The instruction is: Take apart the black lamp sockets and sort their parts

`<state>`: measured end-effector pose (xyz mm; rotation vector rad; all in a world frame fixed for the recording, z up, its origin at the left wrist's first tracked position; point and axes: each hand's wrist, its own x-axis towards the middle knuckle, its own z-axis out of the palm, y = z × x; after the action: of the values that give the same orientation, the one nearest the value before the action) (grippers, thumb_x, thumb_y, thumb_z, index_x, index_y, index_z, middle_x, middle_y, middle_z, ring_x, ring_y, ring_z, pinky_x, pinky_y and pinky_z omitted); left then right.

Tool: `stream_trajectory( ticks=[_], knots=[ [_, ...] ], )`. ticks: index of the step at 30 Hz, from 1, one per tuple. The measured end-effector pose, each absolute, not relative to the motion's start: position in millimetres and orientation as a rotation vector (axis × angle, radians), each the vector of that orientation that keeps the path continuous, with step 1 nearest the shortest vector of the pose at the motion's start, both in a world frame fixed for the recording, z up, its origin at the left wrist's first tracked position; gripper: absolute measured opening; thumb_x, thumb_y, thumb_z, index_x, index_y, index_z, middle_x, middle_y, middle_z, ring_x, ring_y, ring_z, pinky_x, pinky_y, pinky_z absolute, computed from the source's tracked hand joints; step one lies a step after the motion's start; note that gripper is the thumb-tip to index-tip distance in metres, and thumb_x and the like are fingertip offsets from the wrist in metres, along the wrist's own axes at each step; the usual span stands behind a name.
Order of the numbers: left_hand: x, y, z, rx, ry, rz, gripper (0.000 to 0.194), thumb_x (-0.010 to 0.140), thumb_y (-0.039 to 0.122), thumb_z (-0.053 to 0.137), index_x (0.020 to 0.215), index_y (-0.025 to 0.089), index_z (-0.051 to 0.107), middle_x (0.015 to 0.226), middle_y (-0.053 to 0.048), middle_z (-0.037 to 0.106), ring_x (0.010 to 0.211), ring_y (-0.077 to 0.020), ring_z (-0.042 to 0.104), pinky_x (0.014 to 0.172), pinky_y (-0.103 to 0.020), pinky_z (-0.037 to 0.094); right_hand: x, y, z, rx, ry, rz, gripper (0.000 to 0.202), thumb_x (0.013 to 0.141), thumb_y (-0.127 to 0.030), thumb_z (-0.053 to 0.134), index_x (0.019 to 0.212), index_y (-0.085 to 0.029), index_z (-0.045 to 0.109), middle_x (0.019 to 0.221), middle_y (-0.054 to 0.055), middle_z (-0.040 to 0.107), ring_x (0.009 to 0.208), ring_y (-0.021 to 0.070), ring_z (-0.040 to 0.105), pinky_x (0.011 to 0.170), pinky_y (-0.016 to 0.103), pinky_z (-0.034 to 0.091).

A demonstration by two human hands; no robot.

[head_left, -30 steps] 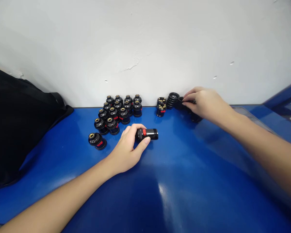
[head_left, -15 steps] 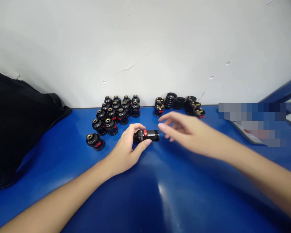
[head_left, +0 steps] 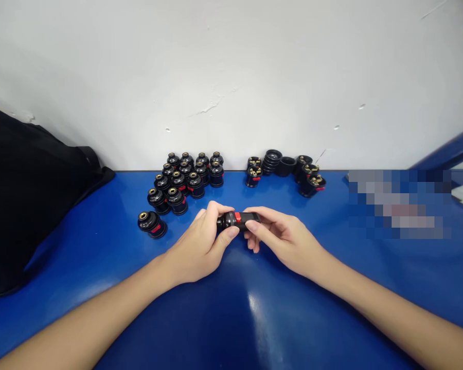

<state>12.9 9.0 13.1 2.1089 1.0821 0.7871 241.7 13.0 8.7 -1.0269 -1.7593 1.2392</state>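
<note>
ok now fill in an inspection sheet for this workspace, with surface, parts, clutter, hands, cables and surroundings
surface: glossy blue tabletop, light reflecting off it
parts: red-tabbed black fitting held at centre; capped fittings grouped at left; open-topped fittings showing brass-coloured metal and black ring-like pieces right of centre
clutter: black fabric at far left; pixelated patch at right, contents unreadable
hands: left hand grips the held fitting's left end, right hand its right
cables: nothing seen
surroundings: white wall with small marks

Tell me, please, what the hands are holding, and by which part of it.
A black cylindrical piece with a red tab: the left hand holds its left end, the right hand its right end.
</note>
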Motion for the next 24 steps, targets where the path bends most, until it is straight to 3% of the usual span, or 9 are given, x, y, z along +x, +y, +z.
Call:
stream_trajectory(
  ticks=[8, 16, 18, 21, 24],
  knots=[
    [14.6, 4.9, 17.6, 2.047, 1.018, 0.82, 0.022, 0.113, 0.044, 0.043, 0.12, 0.023, 0.045, 0.118, -0.01, 0.065, 0.11, -0.0273, 0.063, 0.097, -0.046, 0.048, 237.2, 3.3, 11.0, -1.031, -1.763, 1.105, 0.027, 0.105, -0.047, 0.063, 0.115, -0.024, 0.07, 0.071, -0.001, 0.072, 0.061, 0.0169, 0.071, 0.061, 0.029, 0.062],
    [17.0, 1.9, 14.8, 1.798, 1.09, 0.816, 0.039, 0.113, 0.06, 0.033, 0.105, 0.025, 0.048, 0.094, -0.001, 0.06, 0.086, -0.0204, 0.058, 0.079, -0.036, 0.048, 243.4, 1.4, 12.3, -1.033, -1.951, 0.853, 0.028, 0.103, -0.044, 0.07, 0.123, -0.026, 0.072, 0.082, 0.001, 0.074, 0.067, 0.0174, 0.07, 0.06, 0.029, 0.059],
    [18.1, 3.2, 13.4, 1.757, 1.117, 0.812, 0.043, 0.112, 0.064, 0.034, 0.1, 0.025, 0.047, 0.086, 0.001, 0.056, 0.081, -0.0192, 0.055, 0.073, -0.034, 0.045, 244.4, 2.6, 11.4, -1.01, -1.968, 0.835, 0.028, 0.103, -0.041, 0.071, 0.127, -0.027, 0.071, 0.094, 0.004, 0.077, 0.076, 0.0185, 0.073, 0.066, 0.03, 0.063],
    [20.2, 6.6, 12.8, 1.737, 1.165, 0.822, 0.046, 0.111, 0.066, 0.037, 0.094, 0.025, 0.047, 0.076, 0.004, 0.049, 0.071, -0.0168, 0.049, 0.066, -0.032, 0.041, 244.1, 5.9, 7.4, -0.874, -1.931, 0.909, 0.027, 0.104, -0.034, 0.069, 0.13, -0.028, 0.069, 0.118, 0.007, 0.075, 0.103, 0.0211, 0.076, 0.091, 0.036, 0.067],
    [21.4, 9.2, 12.5, 1.766, 1.151, 0.849, 0.039, 0.112, 0.061, 0.041, 0.103, 0.024, 0.051, 0.084, 0.002, 0.058, 0.076, -0.0172, 0.055, 0.07, -0.032, 0.044, 243.4, 8.8, 3.3, -0.788, -1.845, 1.014, 0.033, 0.102, -0.031, 0.072, 0.134, -0.029, 0.064, 0.132, 0.008, 0.07, 0.119, 0.0226, 0.073, 0.104, 0.04, 0.065]
  ],
)
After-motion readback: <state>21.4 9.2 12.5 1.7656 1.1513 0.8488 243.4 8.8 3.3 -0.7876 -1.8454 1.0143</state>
